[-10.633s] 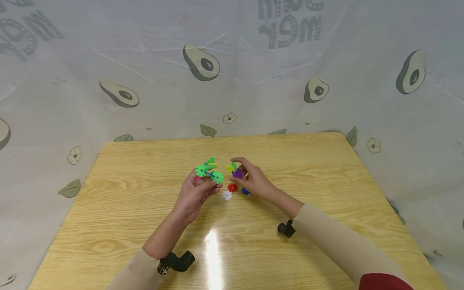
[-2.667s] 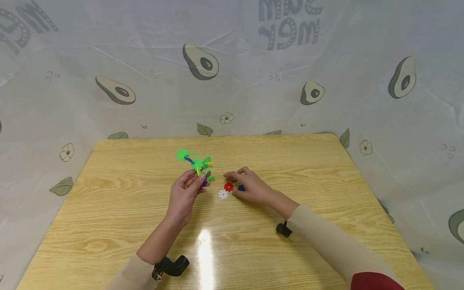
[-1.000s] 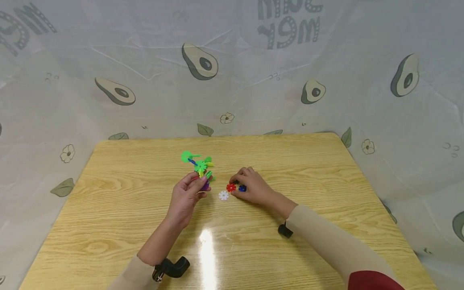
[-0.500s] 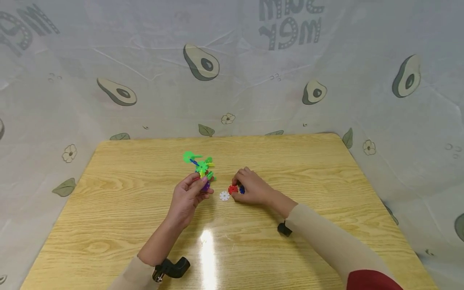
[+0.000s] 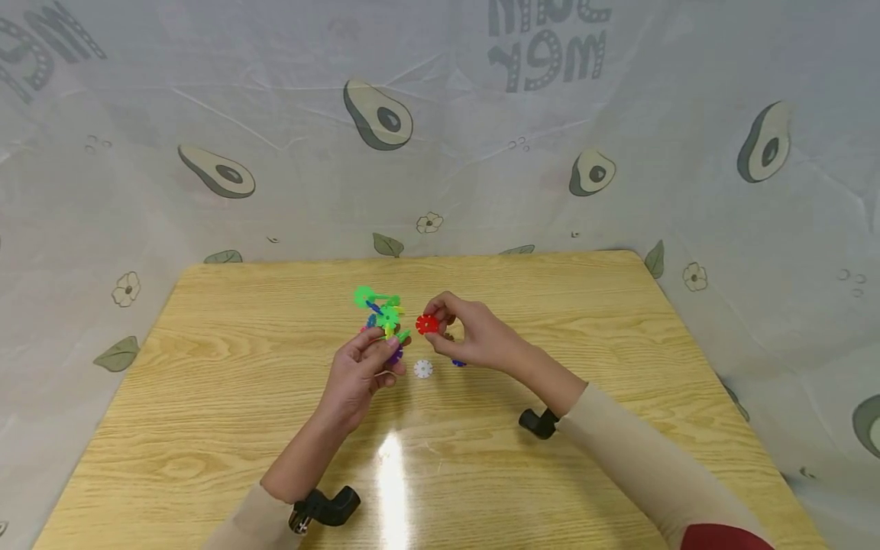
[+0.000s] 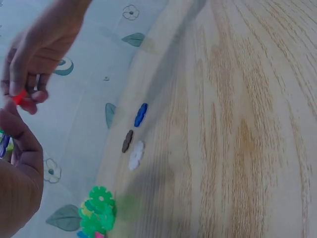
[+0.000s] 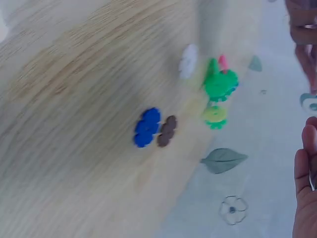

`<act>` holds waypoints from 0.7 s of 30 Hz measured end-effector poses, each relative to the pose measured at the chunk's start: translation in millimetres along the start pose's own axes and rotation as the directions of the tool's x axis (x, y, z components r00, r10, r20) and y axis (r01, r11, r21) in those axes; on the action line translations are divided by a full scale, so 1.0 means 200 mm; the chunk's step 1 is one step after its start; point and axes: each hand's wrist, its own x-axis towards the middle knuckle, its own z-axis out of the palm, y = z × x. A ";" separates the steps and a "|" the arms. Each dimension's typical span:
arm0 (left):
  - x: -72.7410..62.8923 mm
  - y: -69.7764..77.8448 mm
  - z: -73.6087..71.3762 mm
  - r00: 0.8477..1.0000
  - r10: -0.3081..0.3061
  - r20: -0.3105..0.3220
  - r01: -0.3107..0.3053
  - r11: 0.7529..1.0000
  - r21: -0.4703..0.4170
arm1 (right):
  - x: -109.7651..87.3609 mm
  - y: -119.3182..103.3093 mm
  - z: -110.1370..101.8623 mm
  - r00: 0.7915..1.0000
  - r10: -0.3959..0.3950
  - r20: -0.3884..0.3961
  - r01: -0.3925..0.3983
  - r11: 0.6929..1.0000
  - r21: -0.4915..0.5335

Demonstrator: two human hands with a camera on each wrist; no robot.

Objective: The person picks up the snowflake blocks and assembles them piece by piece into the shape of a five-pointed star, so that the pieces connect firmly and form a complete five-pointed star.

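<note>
My left hand [image 5: 354, 382] pinches a joined build of notched plastic discs [image 5: 388, 317], with green, blue, yellow and purple pieces. Raised just to its right, my right hand [image 5: 484, 332] holds a red notched disc [image 5: 426, 325] between thumb and fingers, its face turned toward the head camera. In the left wrist view the red disc [image 6: 19, 97] is close to the left fingertips. A white disc [image 5: 423, 369] lies on the table below the gap between the hands. Under the right hand lies a blue disc [image 5: 459, 363], partly hidden.
A brown disc [image 6: 127, 141] lies between the white and blue ones in the left wrist view. A green, yellow and pink disc cluster [image 7: 220, 85] shows beyond the white disc. The wooden table [image 5: 584, 305] meets a patterned cloth [image 5: 481, 191] at its far edge.
My right hand has picked the red disc off the table and lifted it up and left toward the left hand. The held build has shifted slightly right. White and blue discs stay.
</note>
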 end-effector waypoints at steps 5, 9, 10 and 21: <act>-0.01 0.00 0.02 1.000 0.006 0.006 -0.006 1.000 -0.006 | 0.00 -0.05 -0.01 1.000 -0.017 0.008 0.017 1.000 -0.021; -0.01 0.00 0.03 1.000 0.014 0.017 -0.014 1.000 -0.006 | 0.00 -0.07 0.00 1.000 -0.019 0.017 0.019 0.999 -0.028; -0.02 0.00 0.03 1.000 0.015 0.016 -0.015 1.000 -0.004 | 0.00 -0.07 0.00 1.000 -0.022 0.019 0.022 0.999 -0.030; -0.02 -0.01 0.01 1.000 0.005 0.022 -0.005 1.000 0.027 | 0.00 -0.10 -0.01 0.994 -0.099 0.049 0.098 0.995 0.021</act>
